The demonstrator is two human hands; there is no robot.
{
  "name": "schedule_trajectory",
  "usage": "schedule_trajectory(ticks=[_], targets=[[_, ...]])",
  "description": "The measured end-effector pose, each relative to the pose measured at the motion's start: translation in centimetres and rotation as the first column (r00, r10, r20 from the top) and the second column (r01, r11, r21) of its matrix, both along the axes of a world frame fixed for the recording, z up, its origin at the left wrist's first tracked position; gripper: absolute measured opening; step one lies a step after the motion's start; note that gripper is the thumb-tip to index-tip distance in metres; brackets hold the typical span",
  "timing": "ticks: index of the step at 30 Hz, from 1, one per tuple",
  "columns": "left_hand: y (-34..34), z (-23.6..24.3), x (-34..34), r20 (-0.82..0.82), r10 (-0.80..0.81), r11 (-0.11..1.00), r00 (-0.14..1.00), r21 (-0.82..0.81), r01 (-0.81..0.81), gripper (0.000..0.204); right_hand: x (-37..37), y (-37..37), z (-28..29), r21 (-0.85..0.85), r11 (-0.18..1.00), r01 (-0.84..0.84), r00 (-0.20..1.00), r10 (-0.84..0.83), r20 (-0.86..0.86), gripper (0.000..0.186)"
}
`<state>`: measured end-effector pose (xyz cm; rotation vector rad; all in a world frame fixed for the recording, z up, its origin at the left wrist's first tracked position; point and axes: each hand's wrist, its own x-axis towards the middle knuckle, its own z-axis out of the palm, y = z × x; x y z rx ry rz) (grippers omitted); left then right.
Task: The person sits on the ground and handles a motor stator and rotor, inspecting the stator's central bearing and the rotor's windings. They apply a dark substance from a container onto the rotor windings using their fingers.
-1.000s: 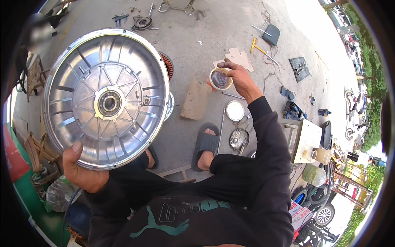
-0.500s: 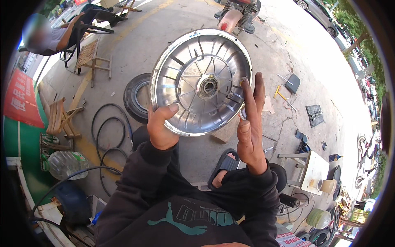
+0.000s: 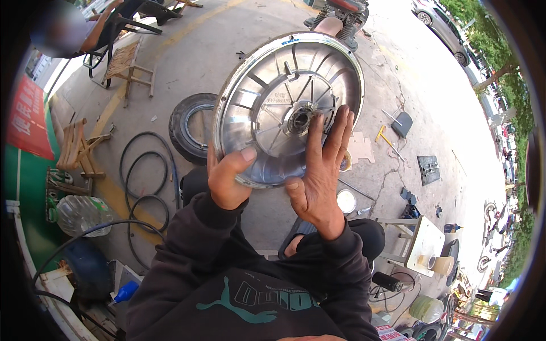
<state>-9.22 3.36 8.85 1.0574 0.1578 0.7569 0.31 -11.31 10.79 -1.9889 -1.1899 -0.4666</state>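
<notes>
I hold a round silver metal wheel-hub cover (image 3: 278,153) up in front of me, its ribbed inner face toward me. My left hand (image 3: 230,179) is closed on its lower left rim, thumb on the inner face and the other fingers mostly hidden behind. At the middle of the cover sits a round bearing seat (image 3: 297,120). My right hand (image 3: 324,182) is open, fingers stretched out over the lower right part of the cover, fingertips close to the bearing seat. I cannot tell whether those fingertips touch the metal.
A tire (image 3: 181,128) lies behind the cover on the left, near a coiled black hose (image 3: 126,193). To the right are a yellow-handled tool (image 3: 388,143), a black plate (image 3: 429,170) and a small table (image 3: 427,241). A motorbike (image 3: 344,25) stands ahead; a person sits far left.
My right hand has moved left from beside the rim to over the cover's face, near its centre. The cover has shifted slightly to the right, still in my left hand.
</notes>
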Motion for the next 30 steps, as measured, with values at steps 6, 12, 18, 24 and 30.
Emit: schedule_trajectory(ticks=[6, 12, 18, 24, 30], targets=[[-0.2, 0.1, -0.4, -0.15, 0.105, 0.941, 0.983, 0.336, -0.049, 0.039, -0.1, 0.6, -0.1, -0.084, 0.987, 0.139, 0.987, -0.131, 0.092, 0.095], [-0.5, 1.6, -0.1, 0.018, -0.068, 0.998, 0.998, 0.005, 0.068, 0.042, -1.7, 0.6, 1.0, -0.231, 0.918, 0.321, 0.932, -0.264, 0.249, 0.084], [-0.6, 1.1, 0.3, -0.103, -0.001, 1.0, 0.995, 0.003, 0.002, 0.051, -0.5, -0.3, 1.0, -0.044, 0.982, 0.185, 0.95, -0.167, 0.263, 0.071], [-0.9, 2.8, 0.2, 0.091, -0.193, 0.926, 0.977, -0.313, 0.212, 0.052, 0.5, 0.0, 0.4, 0.142, 0.985, 0.097, 0.99, -0.11, 0.086, 0.084], [-1.0, 1.9, 0.0, -0.003, -0.144, 0.964, 0.99, -0.224, 0.14, 0.051, 0.8, 0.1, 0.1, 0.043, 0.993, 0.109, 0.989, -0.113, 0.098, 0.083]])
